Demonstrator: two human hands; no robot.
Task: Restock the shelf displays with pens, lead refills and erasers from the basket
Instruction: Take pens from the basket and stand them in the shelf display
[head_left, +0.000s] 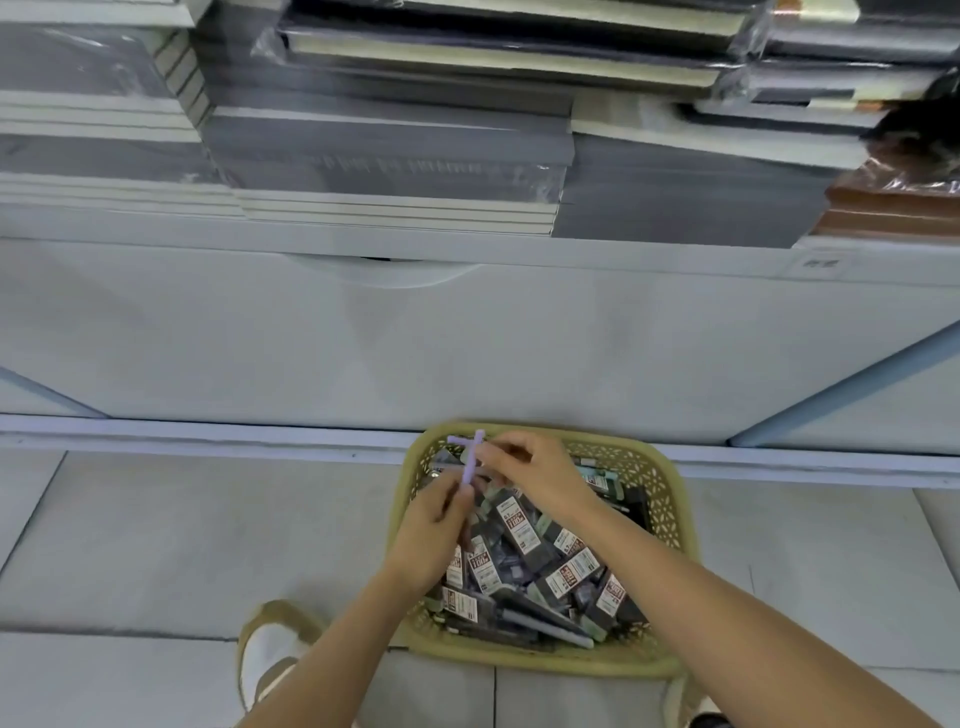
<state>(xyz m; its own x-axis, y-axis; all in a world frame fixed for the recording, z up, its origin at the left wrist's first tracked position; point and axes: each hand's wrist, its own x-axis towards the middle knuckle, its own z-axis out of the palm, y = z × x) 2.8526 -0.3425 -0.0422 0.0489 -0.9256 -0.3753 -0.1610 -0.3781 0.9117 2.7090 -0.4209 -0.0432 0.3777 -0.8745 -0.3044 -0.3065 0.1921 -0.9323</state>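
On the tiled floor (156, 545), below stacked notebooks (389, 156), sits the basket (670, 509) of lead refill packs (519, 525). Head view: above its far end, left hand (431, 535) pinches an upright lilac pen (470, 460); right hand (530, 475) pinches a second lilac pen (460, 441), crossing it.

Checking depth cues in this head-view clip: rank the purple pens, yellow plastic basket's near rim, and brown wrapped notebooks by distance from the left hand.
1. Purple pens, gripped by the left hand.
2. Yellow plastic basket's near rim, below-right on the floor.
3. Brown wrapped notebooks, far upper right on the shelf.
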